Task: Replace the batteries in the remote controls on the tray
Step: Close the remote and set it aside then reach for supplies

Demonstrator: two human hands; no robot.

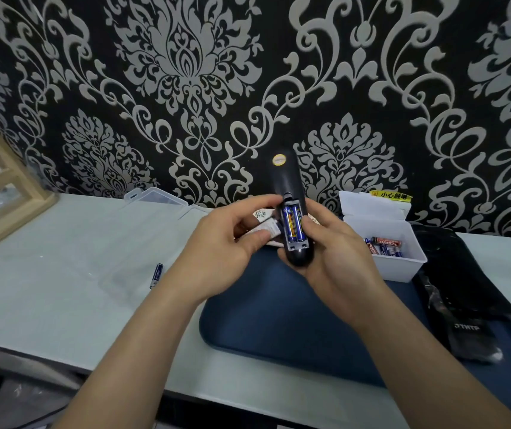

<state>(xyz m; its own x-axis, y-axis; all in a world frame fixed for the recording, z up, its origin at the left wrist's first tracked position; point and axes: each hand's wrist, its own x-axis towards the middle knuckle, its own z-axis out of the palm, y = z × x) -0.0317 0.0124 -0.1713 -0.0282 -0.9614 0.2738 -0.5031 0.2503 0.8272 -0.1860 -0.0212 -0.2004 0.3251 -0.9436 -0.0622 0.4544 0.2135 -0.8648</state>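
There is one black remote [285, 178] with two fitted batteries [292, 222], one loose battery [157, 275] toward the table's left edge, one dark blue tray [279, 320], one clear lidded box [155, 196], one white box [402, 267] of heaped batteries [384, 244] too jumbled to count, and one black pouch [464, 274].
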